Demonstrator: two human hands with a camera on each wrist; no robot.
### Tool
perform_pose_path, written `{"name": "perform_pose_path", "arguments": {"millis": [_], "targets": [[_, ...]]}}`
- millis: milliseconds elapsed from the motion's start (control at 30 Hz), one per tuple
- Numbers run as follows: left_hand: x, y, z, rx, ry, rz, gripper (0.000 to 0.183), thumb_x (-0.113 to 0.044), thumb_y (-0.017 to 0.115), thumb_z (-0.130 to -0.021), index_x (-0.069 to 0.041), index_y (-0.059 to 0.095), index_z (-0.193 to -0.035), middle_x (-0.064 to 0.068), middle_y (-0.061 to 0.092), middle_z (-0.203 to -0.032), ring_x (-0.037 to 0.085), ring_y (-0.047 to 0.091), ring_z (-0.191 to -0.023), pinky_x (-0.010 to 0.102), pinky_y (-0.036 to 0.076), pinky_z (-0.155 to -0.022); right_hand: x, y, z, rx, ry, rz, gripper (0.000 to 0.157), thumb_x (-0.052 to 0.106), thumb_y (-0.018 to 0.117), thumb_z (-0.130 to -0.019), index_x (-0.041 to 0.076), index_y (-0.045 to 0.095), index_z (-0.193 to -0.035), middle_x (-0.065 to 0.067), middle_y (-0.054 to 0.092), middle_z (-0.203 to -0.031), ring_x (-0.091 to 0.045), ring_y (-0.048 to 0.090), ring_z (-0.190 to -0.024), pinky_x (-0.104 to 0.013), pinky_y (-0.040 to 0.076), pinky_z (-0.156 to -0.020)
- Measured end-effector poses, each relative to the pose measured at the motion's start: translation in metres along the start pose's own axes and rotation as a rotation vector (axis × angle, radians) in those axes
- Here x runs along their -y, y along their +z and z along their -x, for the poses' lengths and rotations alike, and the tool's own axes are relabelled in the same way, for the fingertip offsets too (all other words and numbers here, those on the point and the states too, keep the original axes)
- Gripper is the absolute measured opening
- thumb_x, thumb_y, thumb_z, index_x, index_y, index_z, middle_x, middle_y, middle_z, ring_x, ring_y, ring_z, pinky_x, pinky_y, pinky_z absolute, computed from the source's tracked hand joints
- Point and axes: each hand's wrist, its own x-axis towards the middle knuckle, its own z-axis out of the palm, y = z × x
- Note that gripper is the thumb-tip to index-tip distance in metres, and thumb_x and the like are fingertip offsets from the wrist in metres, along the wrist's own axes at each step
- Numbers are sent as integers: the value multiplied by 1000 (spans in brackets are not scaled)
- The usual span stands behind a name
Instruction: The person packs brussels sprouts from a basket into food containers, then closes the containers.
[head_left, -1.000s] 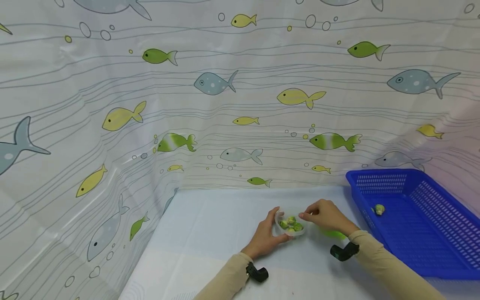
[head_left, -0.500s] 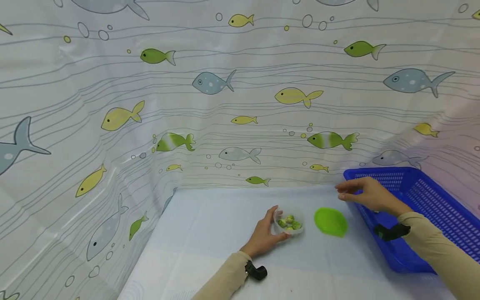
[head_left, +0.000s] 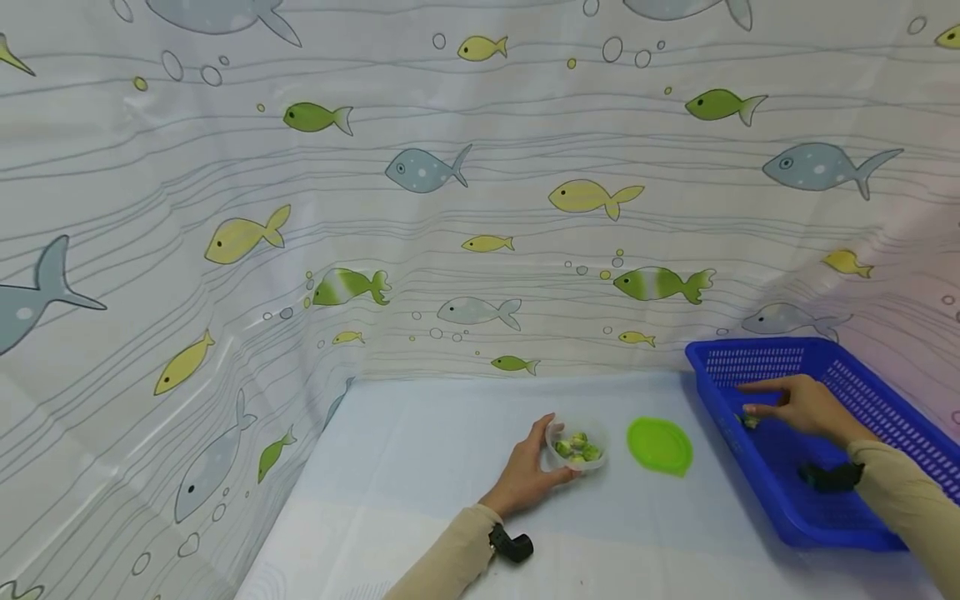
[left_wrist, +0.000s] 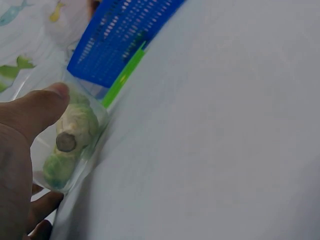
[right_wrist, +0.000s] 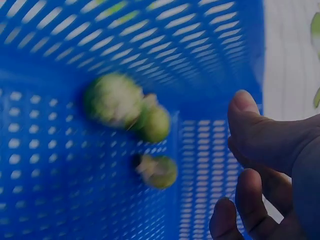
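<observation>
My left hand (head_left: 525, 475) grips a small clear round tub (head_left: 594, 463) standing on the white tabletop, thumb on one side and fingers on the other. Inside the tub lie several Brussels sprouts (head_left: 578, 443); one shows its cut stem end (left_wrist: 66, 142) in the left wrist view. My right hand (head_left: 813, 408) hangs inside the blue plastic basket (head_left: 761, 483), thumb and fingers spread apart and holding nothing. In the right wrist view a large sprout (right_wrist: 114, 100) and two smaller ones, including a lower sprout (right_wrist: 159, 171), lie in the basket, short of the fingertips.
A bright green lid (head_left: 660, 446) lies flat on the table between tub and basket. The basket's raised slotted walls stand at the right. A fish-print curtain (head_left: 480, 208) closes off the back and left.
My right hand has gone from over the tub, across the lid and the basket rim, down into the basket, uncovering the green lid. My left hand stays at the tub.
</observation>
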Motion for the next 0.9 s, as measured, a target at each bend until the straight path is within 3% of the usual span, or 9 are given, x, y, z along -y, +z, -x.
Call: {"name": "perform_pose_path", "arguments": {"millis": [100, 300, 433, 567, 767, 900], "targets": [[0, 0, 1, -2, 1, 1, 97, -44, 83, -90, -16, 30, -166, 1, 56, -159, 25, 47, -151, 50, 39, -124, -11, 4, 2, 13, 1, 6, 48, 27, 79, -96, -1, 71, -134, 2, 53, -73, -7, 39, -57, -24, 33, -49], [0, 1, 2, -7, 7, -8, 97, -45, 83, -90, -16, 30, -166, 1, 56, -159, 26, 49, -150, 49, 41, -123, -25, 7, 6, 32, -38, 9, 48, 24, 88, -87, 0, 76, -126, -11, 75, -92, -8, 53, -68, -24, 45, -55], [-1, 0, 2, 4, 4, -2, 98, -45, 82, -90, -16, 29, -166, 1, 54, -160, 26, 47, -151, 50, 40, -124, -35, 7, 7, 58, -89, 35, 45, 26, 91, -82, 2, 80, -119, -22, 79, -113, -26, 74, -89, -23, 53, -68], [-1, 0, 2, -6, 14, -5, 98, -45, 83, -90, -15, 30, -166, 2, 56, -158, 26, 49, -150, 50, 41, -123, -43, 8, 5, 91, -120, 26, 44, 27, 91, -82, 4, 81, -118, -22, 79, -116, -43, 74, -106, -24, 57, -76], [1, 1, 0, -5, 17, -1, 98, -45, 83, -90, -16, 29, -166, 2, 55, -159, 24, 50, -149, 49, 41, -123, -48, 8, 3, 148, -152, -15, 47, 25, 90, -83, -1, 78, -121, -19, 78, -119, -29, 77, -102, -31, 63, -79], [3, 2, 0, 1, 13, 3, 98, -46, 82, -90, -17, 29, -166, 1, 54, -160, 25, 49, -150, 50, 41, -123, -49, 9, 2, 174, -157, -31, 49, 26, 90, -83, -2, 78, -121, -20, 78, -120, -25, 77, -103, -30, 63, -80]]}}
